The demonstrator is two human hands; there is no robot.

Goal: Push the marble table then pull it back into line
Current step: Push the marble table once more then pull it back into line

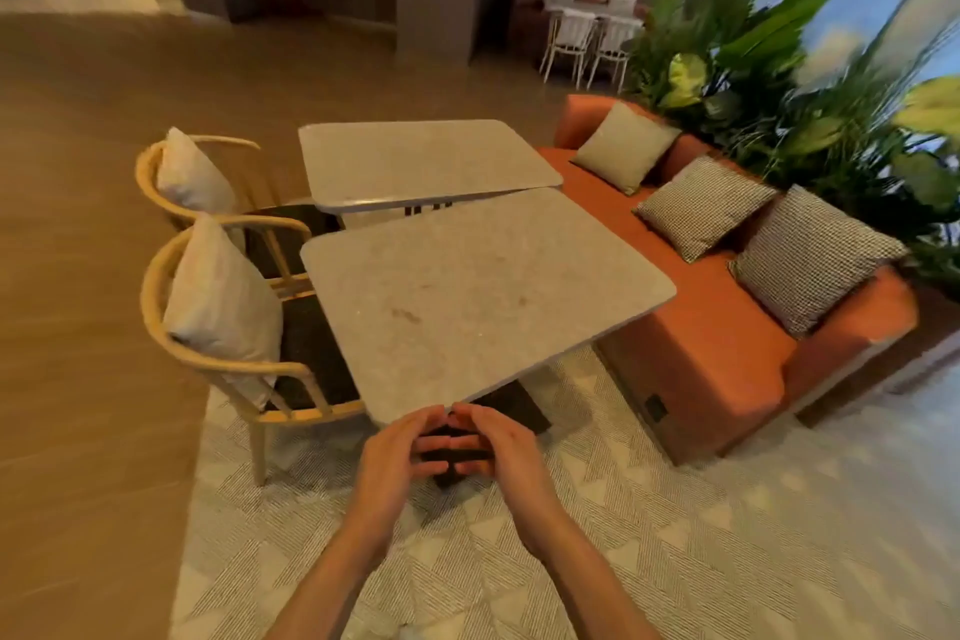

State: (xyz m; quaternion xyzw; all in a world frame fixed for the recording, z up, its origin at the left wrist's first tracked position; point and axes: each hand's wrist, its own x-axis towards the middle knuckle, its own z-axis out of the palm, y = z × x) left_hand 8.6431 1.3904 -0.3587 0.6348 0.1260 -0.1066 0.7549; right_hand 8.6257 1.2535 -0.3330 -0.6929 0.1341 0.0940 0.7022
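The near marble table (483, 296) has a pale grey square top on a dark base and sits askew to the second marble table (421, 161) behind it; their tops nearly meet at the right and gap at the left. My left hand (400, 457) and my right hand (498, 447) hover together just below the table's near edge. Their fingers are loosely bent and the fingertips face each other. Neither hand holds anything, and I cannot tell whether the fingertips touch the table's edge.
Two wooden armchairs (218, 327) with cushions stand left of the tables. An orange sofa (727, 338) with three pillows runs along the right, plants (779, 83) behind it. A patterned rug (675, 535) lies under me, wood floor to the left.
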